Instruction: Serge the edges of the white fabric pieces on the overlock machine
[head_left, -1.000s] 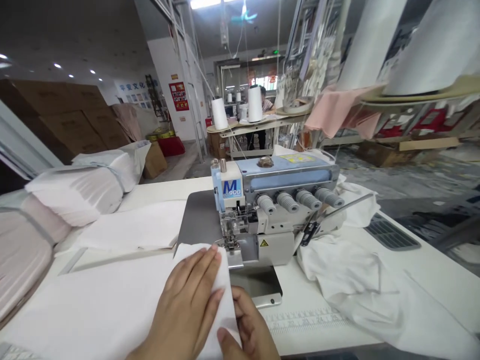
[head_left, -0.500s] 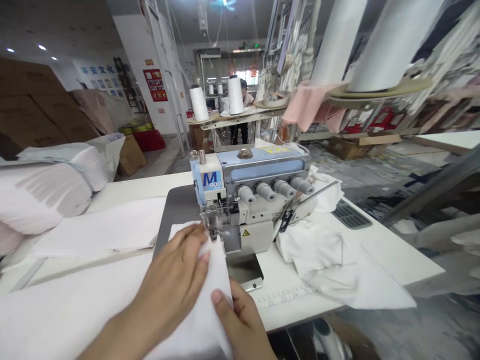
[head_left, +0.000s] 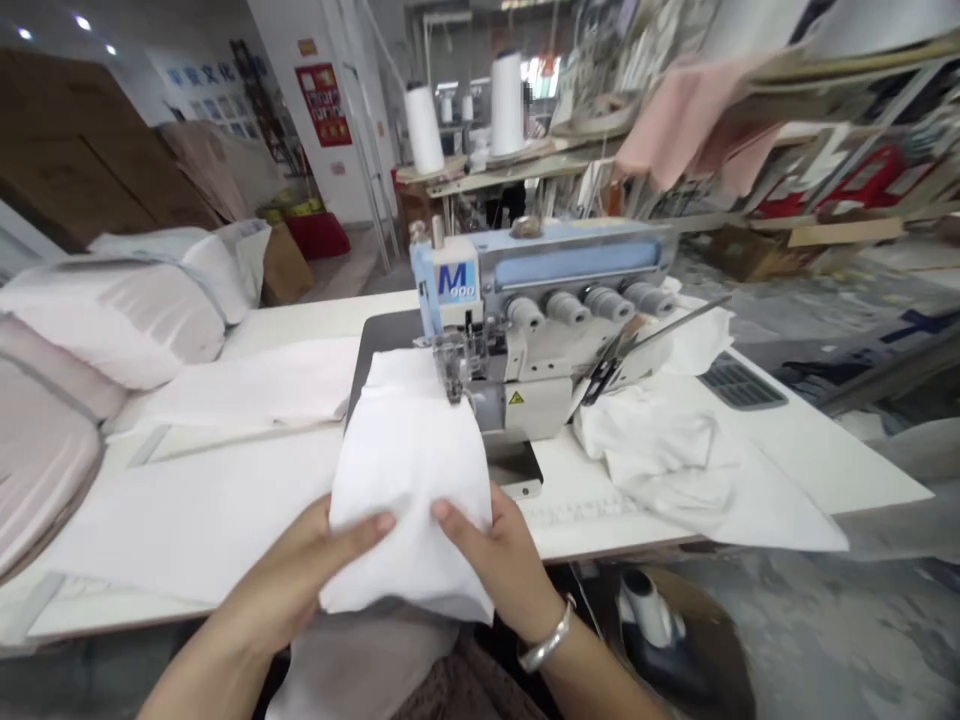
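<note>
A white fabric piece [head_left: 412,440] stretches from the presser foot of the overlock sewing machine [head_left: 540,300] down over the table's front edge. My left hand [head_left: 307,560] grips its left side, thumb on top and fingers beneath. On the opposite side, my right hand [head_left: 510,560] holds the cloth the same way, with a silver bracelet at the wrist. The far end of the cloth lies at the needle area, where the machine's guard hides its edge. Both hands' other fingers are hidden under the fabric.
Flat white pieces [head_left: 202,510] lie on the table at left, beside tied fabric bundles [head_left: 112,320]. Crumpled white cloth [head_left: 660,460] rests right of the machine. A thread cone [head_left: 649,610] stands below the table edge. Farther back are thread cones [head_left: 506,105] and an open carton [head_left: 750,250].
My left hand has left the needle area and moved down to the fabric's left side. Both hands now hold the cloth nearer me, and it lies spread out between them. The view has shifted.
</note>
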